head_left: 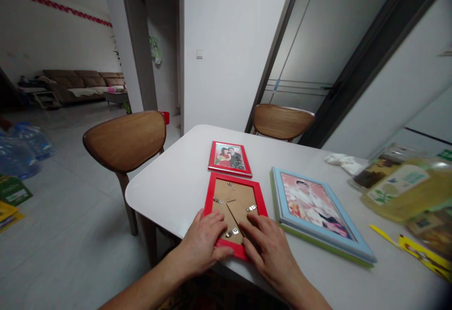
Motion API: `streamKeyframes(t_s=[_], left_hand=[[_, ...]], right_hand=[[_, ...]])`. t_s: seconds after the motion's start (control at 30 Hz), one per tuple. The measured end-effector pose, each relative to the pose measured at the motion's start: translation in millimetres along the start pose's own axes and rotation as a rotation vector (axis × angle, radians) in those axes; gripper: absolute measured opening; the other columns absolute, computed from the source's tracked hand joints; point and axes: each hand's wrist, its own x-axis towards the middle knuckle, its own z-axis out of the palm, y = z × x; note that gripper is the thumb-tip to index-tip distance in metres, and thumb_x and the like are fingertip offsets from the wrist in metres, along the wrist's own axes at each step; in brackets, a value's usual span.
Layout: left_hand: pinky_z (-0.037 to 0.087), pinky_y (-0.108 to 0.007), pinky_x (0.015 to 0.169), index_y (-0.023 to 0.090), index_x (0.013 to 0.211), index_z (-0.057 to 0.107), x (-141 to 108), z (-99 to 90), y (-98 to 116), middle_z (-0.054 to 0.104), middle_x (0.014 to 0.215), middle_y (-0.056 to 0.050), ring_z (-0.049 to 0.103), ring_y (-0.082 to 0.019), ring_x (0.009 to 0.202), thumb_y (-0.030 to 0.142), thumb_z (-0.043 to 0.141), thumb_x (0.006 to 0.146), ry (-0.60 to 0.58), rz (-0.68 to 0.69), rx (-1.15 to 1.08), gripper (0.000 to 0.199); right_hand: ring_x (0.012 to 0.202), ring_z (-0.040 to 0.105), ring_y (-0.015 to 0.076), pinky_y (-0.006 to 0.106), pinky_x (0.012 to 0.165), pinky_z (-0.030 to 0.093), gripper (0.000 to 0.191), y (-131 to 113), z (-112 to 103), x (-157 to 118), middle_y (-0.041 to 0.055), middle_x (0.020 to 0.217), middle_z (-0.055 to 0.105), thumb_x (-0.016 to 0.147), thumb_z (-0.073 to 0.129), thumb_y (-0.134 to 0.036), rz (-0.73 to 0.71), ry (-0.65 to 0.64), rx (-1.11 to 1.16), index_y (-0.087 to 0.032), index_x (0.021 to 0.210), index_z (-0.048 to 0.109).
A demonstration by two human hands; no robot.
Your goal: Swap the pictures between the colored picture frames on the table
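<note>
Fingers of the left hand point(201, 242) open, slightly bent, laid over the near-left part of the red frame point(209, 197), thumb along its near rim. Right hand point(270, 244) same idea on the near-right part: fingers parted, tips on the backing board point(226, 197) and rim. Neither hand is closed into a fist; can't tell how hard either presses.

Head view: red frame is back-up at the near edge of the surface point(169, 185), brown board showing, small metal clips point(251, 208) around it, dark diagonal line across the board. Second red-rimmed picture point(229, 158) lies photo-up just beyond it, two people in the photo. Light-blue frame point(318, 204) sits to the right, photo-up, atop a stack with a green bottom edge. Far right: yellow liquid bottle point(399, 187), yellow packet point(423, 256), crumpled white cloth or tissue point(342, 162). Wooden chairs point(129, 140) stand at the left and far sides.
</note>
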Motion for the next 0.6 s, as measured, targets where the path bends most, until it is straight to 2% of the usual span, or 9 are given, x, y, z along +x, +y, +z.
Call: streamKeyframes(t_s=[0.07, 0.2, 0.3, 0.4, 0.5, 0.6], left_hand=[[0.020, -0.044, 0.098, 0.016, 0.100, 0.051, -2, 2.2, -2, 0.048, 0.120, -0.012, 0.040, -0.024, 0.114, 0.042, 0.064, 0.065, 0.001, 0.001, -0.004, 0.046], [0.021, -0.041, 0.098, 0.016, 0.088, 0.054, -2, 4.0, -8, 0.046, 0.122, -0.011, 0.040, -0.023, 0.114, 0.040, 0.066, 0.063, -0.018, -0.010, -0.010, 0.037], [0.021, -0.042, 0.098, 0.016, 0.086, 0.054, -2, 4.9, -11, 0.045, 0.124, -0.011, 0.038, -0.023, 0.115, 0.041, 0.066, 0.062, -0.027, -0.024, -0.020, 0.037], [0.020, -0.042, 0.099, 0.016, 0.087, 0.054, -1, 6.5, -12, 0.044, 0.124, -0.012, 0.038, -0.023, 0.116, 0.041, 0.067, 0.061, -0.026, -0.029, -0.026, 0.038], [0.020, -0.041, 0.099, 0.016, 0.093, 0.053, -1, 7.4, -11, 0.046, 0.122, -0.013, 0.039, -0.023, 0.115, 0.039, 0.069, 0.058, -0.012, -0.029, -0.035, 0.045], [0.020, -0.043, 0.098, 0.016, 0.097, 0.052, 0, 6.7, -11, 0.045, 0.123, -0.013, 0.039, -0.024, 0.115, 0.039, 0.070, 0.056, -0.020, -0.042, -0.042, 0.051]], right_hand=[[0.102, 0.043, 0.0231, 0.041, 0.083, 0.036, 0.030, -5, -2, 3, 0.0088, 0.111, 0.051, 0.077, 0.044, -0.029, -0.076, -0.039, 0.006, -0.024, 0.103, 0.056], [0.098, 0.044, 0.0219, 0.039, 0.080, 0.036, 0.025, -16, -9, 8, 0.0056, 0.109, 0.052, 0.075, 0.048, -0.031, -0.156, -0.109, 0.053, -0.029, 0.098, 0.058], [0.095, 0.045, 0.0197, 0.036, 0.079, 0.037, 0.021, -19, -14, 7, 0.0046, 0.104, 0.054, 0.075, 0.048, -0.031, -0.196, -0.098, 0.084, -0.028, 0.091, 0.061], [0.095, 0.045, 0.0195, 0.035, 0.080, 0.037, 0.025, -12, -14, 5, 0.0048, 0.104, 0.054, 0.076, 0.047, -0.031, -0.229, -0.098, 0.070, -0.027, 0.098, 0.058], [0.094, 0.046, 0.0198, 0.035, 0.079, 0.038, 0.032, 1, -9, 11, 0.0085, 0.105, 0.053, 0.078, 0.042, -0.029, -0.162, -0.053, 0.018, -0.021, 0.107, 0.053], [0.088, 0.047, 0.0210, 0.035, 0.075, 0.038, 0.031, 15, -4, 25, 0.0119, 0.099, 0.053, 0.079, 0.037, -0.026, 0.051, -0.035, -0.101, -0.015, 0.102, 0.055]])
